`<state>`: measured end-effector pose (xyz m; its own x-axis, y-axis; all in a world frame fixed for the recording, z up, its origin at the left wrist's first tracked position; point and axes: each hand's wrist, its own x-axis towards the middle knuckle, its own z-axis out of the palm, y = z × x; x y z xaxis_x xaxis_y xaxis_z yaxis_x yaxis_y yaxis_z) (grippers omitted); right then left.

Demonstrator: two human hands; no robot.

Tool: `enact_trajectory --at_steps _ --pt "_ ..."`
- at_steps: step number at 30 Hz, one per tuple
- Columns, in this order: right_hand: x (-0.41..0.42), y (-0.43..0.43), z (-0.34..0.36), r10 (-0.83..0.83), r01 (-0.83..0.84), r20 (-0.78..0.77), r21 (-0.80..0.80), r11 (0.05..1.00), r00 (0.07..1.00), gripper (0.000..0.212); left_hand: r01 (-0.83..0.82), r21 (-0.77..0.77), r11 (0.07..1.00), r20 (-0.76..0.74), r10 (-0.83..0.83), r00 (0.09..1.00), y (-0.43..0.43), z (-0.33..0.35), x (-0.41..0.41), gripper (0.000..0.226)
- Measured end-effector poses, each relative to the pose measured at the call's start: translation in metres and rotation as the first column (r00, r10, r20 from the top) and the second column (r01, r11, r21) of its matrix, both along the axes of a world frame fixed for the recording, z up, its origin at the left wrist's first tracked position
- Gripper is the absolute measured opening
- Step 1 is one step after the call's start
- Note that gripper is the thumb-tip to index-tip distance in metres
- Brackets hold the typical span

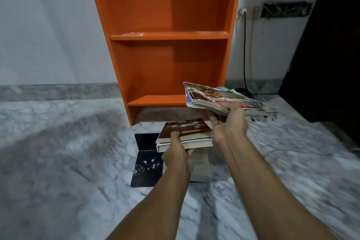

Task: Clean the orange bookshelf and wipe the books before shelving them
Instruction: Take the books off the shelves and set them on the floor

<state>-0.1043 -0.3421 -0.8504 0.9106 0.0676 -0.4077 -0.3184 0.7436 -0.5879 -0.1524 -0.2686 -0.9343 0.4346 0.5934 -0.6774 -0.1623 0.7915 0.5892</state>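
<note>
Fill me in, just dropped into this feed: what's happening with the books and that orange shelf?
A person faces the orange bookshelf with books in both grips. The left grip holds a dark-covered stack low over the floor; the right grip holds tattered books higher, by the bottom shelf's right end. No book sits on the shelves in view, and the middle shelf's edge shows pale smudges. A black folded sheet and a pale book lie on the floor.
</note>
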Motion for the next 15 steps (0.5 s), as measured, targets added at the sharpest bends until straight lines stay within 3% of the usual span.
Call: enact_trajectory --at_steps 3,8,15 --pt "0.003 0.002 -0.018 0.03 -0.03 -0.03 -0.011 0.999 0.999 0.014 -0.011 0.009 1.0 -0.06 0.012 0.998 -0.003 -0.024 0.006 0.021" --pt "0.012 0.008 -0.04 0.04 -0.044 -0.065 -0.054 0.998 0.997 0.008 -0.011 -0.006 1.0 -0.041 0.011 0.999 -0.013 -0.058 0.016 0.018" --pt "0.02 0.021 -0.074 0.097 -0.098 -0.05 -0.028 0.995 0.994 0.022 0.048 -0.025 0.999 -0.066 -0.049 0.997 -0.009 -0.091 0.037 0.027"
